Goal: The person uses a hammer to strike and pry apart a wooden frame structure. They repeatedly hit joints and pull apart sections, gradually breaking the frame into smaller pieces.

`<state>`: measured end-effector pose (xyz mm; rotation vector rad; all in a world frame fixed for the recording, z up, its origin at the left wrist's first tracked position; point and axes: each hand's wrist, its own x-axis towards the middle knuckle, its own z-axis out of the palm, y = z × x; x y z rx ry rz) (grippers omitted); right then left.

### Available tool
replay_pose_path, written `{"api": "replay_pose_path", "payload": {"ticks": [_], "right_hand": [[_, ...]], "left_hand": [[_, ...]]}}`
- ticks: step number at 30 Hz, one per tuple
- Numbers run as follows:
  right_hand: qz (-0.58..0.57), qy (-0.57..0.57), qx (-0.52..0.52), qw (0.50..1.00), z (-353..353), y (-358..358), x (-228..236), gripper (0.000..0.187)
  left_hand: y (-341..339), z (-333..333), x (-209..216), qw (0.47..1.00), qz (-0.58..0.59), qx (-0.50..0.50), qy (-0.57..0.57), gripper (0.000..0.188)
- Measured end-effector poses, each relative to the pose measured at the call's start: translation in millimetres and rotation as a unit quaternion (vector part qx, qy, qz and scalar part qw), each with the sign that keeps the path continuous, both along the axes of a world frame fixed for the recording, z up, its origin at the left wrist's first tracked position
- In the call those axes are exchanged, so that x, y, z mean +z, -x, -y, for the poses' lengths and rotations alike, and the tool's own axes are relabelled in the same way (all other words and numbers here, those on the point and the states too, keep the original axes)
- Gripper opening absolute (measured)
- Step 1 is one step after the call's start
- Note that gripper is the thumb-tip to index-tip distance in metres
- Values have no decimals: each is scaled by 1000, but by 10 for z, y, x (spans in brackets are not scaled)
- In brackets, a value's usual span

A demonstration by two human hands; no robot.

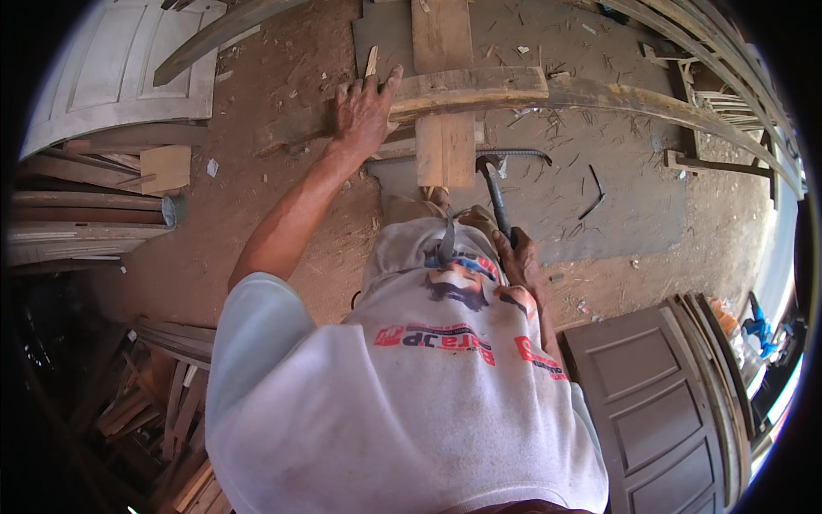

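Wooden curved beam (514, 90) lies on a board (443, 128), left hand (364, 111) pressing flat on it, right hand (518, 257) gripping a hammer (495, 193) below, not yet striking.

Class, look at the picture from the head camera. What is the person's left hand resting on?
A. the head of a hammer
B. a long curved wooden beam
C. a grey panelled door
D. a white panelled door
B: the left hand lies flat on the long curved wooden beam, while the right hand grips the hammer by its handle.
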<state>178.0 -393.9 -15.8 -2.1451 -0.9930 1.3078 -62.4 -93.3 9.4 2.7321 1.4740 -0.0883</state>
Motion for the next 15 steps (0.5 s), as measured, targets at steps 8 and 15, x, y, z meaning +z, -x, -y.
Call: {"api": "replay_pose_path", "payload": {"ticks": [8, 15], "right_hand": [[20, 29, 3, 999, 366, -33, -61, 55], [55, 33, -23, 998, 946, -94, -6, 58]], "left_hand": [[440, -199, -245, 988, 132, -63, 45, 67], [914, -280, -131, 978, 155, -13, 137, 62]]}}
